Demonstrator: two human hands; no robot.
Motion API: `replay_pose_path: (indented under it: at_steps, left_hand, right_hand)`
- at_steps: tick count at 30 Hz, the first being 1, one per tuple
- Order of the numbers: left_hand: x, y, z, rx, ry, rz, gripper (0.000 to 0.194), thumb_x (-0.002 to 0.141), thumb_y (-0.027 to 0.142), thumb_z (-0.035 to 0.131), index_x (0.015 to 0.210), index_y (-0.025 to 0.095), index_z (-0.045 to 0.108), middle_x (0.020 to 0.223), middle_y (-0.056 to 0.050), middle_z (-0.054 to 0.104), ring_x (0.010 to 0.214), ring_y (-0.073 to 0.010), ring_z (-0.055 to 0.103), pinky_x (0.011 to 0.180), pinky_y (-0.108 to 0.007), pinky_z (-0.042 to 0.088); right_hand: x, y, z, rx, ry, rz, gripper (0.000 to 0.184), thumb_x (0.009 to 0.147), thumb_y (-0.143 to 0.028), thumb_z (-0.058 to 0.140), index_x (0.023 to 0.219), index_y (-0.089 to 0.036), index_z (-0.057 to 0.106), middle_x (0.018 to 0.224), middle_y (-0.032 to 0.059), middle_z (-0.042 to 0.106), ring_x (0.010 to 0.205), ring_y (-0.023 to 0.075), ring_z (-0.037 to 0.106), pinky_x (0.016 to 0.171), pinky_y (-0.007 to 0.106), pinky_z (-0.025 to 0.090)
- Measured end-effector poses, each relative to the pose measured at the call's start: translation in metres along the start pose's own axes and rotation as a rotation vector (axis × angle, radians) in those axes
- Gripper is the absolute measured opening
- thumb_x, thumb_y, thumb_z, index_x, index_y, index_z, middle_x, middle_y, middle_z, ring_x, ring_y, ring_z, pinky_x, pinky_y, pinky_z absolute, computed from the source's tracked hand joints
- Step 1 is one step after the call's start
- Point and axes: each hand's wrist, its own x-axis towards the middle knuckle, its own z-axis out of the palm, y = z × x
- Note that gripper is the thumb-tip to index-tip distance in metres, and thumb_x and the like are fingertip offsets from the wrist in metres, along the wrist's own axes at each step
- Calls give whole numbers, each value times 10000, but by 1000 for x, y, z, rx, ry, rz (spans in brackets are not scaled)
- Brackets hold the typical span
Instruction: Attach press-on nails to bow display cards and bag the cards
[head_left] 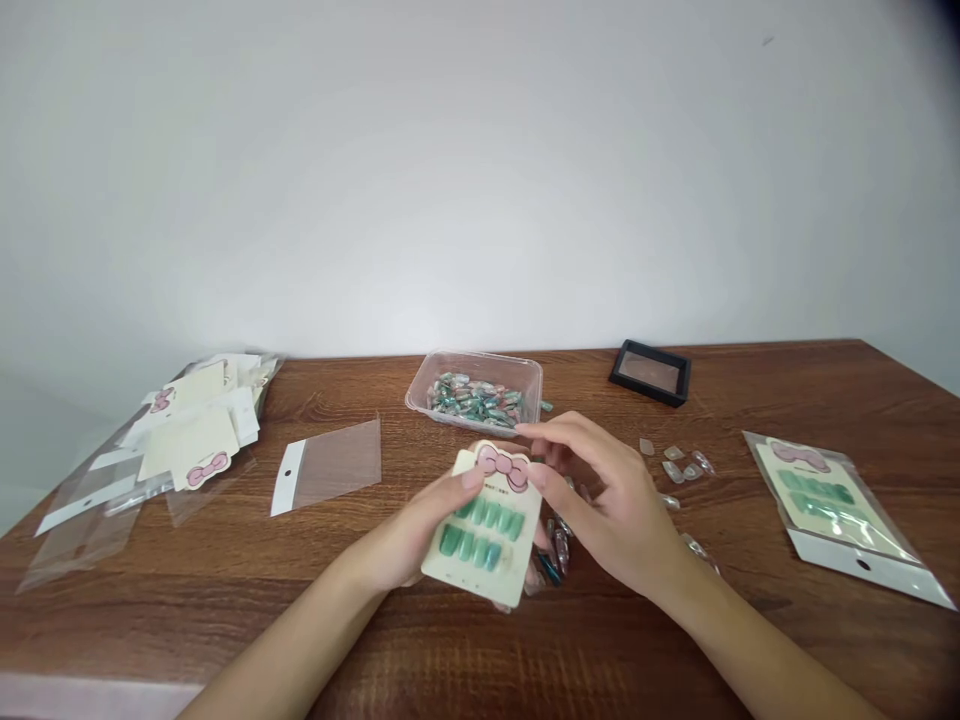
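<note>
My left hand (409, 525) grips a cream backing card (480, 590), thumb on its front. The card is tilted toward me, with a pink bow printed at the top and two rows of green press-on nails (491, 516). At the lower row's right end, one place shows no green nail. My right hand (600, 500) is at the card's upper right corner. Its thumb tip meets the card's edge beside the bow, while the index finger stretches out above. Loose glossy nails (559, 545) lie under and behind my hands, partly hidden.
A clear plastic tub (474, 385) of mixed nails stands behind my hands. Leftward are a clear bag (337, 465) and a pile of bow cards (196, 440) with bags. To the right are a black frame (650, 372), scattered clear nails (673, 470) and a bagged nail card (817, 490).
</note>
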Motion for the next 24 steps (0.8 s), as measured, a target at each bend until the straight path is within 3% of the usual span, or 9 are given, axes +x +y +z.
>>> replay_pose_path:
  at_steps: [4, 8, 11, 13, 15, 16, 18, 20, 24]
  left_hand:
    - [-1, -2, 0, 47, -116, 7, 615, 855, 684, 589, 1133, 144, 688, 956, -142, 772, 846, -261, 764, 764, -356, 586]
    - [2, -4, -4, 43, -161, 54, 719, 910, 669, 515, 1473, 246, 370, 1010, -134, 771, 828, -290, 765, 723, -414, 573]
    - [-2, 4, -7, 159, -134, 106, 709, 951, 699, 366, 1458, 206, 412, 1102, -162, 748, 951, -304, 739, 847, -458, 542]
    - [-11, 18, -11, 337, -66, 183, 746, 960, 721, 248, 1395, 175, 513, 1154, -169, 728, 1069, -307, 693, 935, -454, 508]
    - [-24, 37, -18, 580, 54, 232, 748, 976, 701, 142, 1426, 216, 488, 1152, -148, 733, 965, -293, 717, 811, -438, 549]
    - [-32, 46, -24, 743, 185, 319, 692, 997, 656, 158, 1357, 205, 540, 1095, -133, 739, 833, -261, 719, 745, -414, 549]
    - [-47, 62, -42, 1195, 609, 395, 450, 1021, 555, 316, 1212, 241, 575, 1031, -66, 726, 768, -208, 681, 737, -365, 528]
    - [-59, 73, -64, 1335, 820, 367, 343, 985, 521, 458, 1146, 236, 563, 946, -60, 688, 820, -241, 642, 760, -391, 490]
    - [-69, 74, -110, 1480, 807, 162, 264, 913, 431, 560, 1081, 227, 579, 1037, -79, 682, 963, -277, 649, 816, -412, 506]
  right_hand:
    - [-1, -4, 1, 172, -179, 208, 202, 973, -386, 612, 909, -224, 715, 803, 14, 645, 636, 144, 643, 582, 280, 485]
    - [-2, -6, 0, 371, -267, 338, 250, 975, -413, 603, 844, -213, 674, 687, -3, 655, 497, 134, 614, 491, 259, 456]
    - [1, -4, -4, 402, -231, 338, 263, 952, -411, 641, 786, -211, 682, 673, -4, 667, 544, 137, 619, 522, 246, 458]
    - [3, 0, -7, 365, -139, 309, 284, 940, -417, 658, 752, -209, 699, 692, 4, 667, 606, 138, 605, 564, 241, 451]
    - [4, 5, -11, 366, -47, 307, 300, 937, -430, 662, 737, -209, 700, 697, 8, 661, 644, 143, 585, 591, 245, 441]
    - [4, 8, -12, 386, -2, 316, 298, 933, -438, 666, 743, -212, 699, 700, 9, 657, 654, 147, 577, 598, 249, 439]
    - [5, 12, -14, 415, 71, 339, 282, 917, -453, 683, 764, -218, 702, 732, 13, 661, 697, 161, 579, 626, 261, 445]
    - [6, 15, -15, 425, 111, 376, 284, 901, -478, 693, 780, -222, 706, 741, 15, 661, 696, 168, 570, 623, 274, 443]
    - [10, 18, -15, 403, 141, 460, 315, 863, -521, 719, 768, -220, 713, 721, 10, 661, 637, 154, 538, 589, 278, 427]
